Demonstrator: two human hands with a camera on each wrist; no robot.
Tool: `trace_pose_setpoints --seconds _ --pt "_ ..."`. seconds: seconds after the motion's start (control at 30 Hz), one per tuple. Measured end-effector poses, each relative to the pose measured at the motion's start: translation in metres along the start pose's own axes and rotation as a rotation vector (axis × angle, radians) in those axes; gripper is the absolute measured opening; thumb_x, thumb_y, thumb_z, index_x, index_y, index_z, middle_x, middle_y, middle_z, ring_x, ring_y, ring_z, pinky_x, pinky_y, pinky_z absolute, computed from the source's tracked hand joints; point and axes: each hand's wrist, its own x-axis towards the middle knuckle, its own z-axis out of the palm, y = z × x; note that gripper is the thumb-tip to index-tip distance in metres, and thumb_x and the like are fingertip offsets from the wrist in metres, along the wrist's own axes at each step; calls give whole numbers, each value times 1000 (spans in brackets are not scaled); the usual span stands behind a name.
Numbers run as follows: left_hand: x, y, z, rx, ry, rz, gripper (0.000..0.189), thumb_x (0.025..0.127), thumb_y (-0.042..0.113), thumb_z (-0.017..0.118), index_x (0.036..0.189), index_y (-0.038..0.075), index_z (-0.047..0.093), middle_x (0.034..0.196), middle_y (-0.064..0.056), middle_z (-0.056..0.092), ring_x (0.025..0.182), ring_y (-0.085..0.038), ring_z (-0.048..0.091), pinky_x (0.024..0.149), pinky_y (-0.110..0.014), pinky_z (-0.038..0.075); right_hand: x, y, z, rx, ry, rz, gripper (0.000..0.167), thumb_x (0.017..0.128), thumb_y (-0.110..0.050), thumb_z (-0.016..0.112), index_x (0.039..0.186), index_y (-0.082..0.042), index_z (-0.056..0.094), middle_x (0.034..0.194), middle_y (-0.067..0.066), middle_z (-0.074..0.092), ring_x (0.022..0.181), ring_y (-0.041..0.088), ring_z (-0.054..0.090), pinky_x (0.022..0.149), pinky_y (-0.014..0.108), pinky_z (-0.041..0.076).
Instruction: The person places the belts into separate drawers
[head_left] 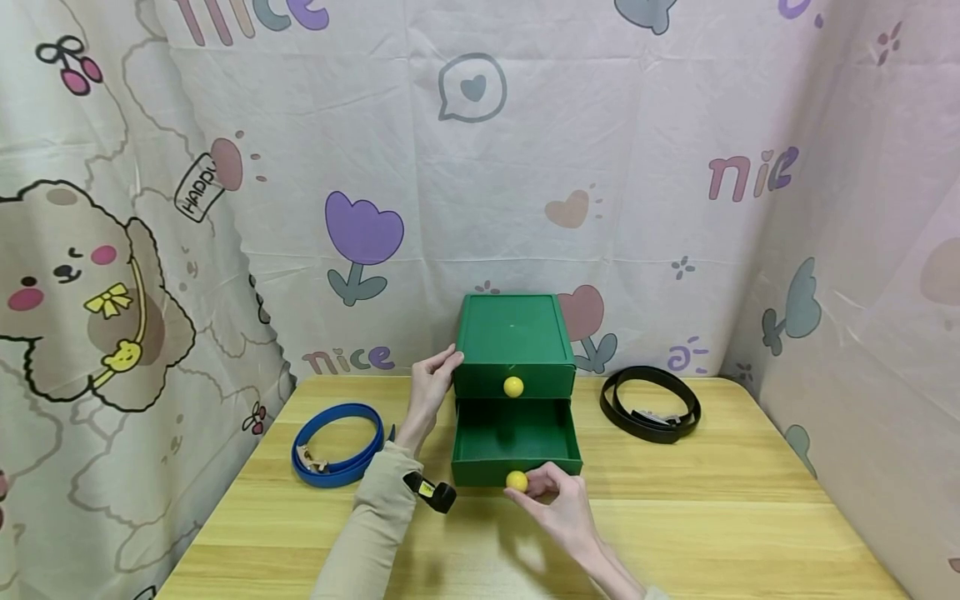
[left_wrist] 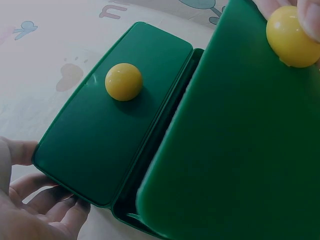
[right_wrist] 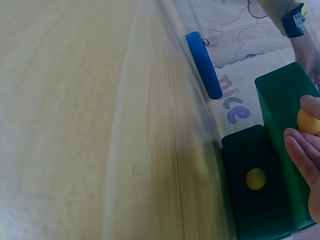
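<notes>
A green two-drawer box (head_left: 516, 329) stands at the table's back, with a round yellow knob on each drawer front. Its upper drawer (left_wrist: 75, 145) is pushed in, its knob (head_left: 513, 387) facing forward. The lower drawer (head_left: 517, 473) is pulled out, and its green inside shows. My left hand (head_left: 431, 385) holds the box by its left side, thumb at the top edge and fingers along the side wall. With thumb and fingers, my right hand (head_left: 558, 504) pinches the lower drawer's yellow knob (head_left: 517, 481).
A coiled blue belt (head_left: 337, 477) with a gold-coloured buckle lies left of the box. To the right lies a coiled black belt (head_left: 651, 432) with a silver buckle. Printed curtains (head_left: 480, 167) rise behind and beside the wooden table (head_left: 712, 533).
</notes>
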Motion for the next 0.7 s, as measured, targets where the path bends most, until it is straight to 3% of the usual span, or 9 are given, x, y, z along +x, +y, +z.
trace_pose_setpoints --seconds 0.7 --pt "-2 3 0 13 -8 -2 45 101 23 60 140 0 57 153 -10 50 146 -31 42 116 -50 39 -6 0 0 5 -9 10 23 74 -5 87 86 -11 69 71 2 75 63 -4 66 55 16 55"
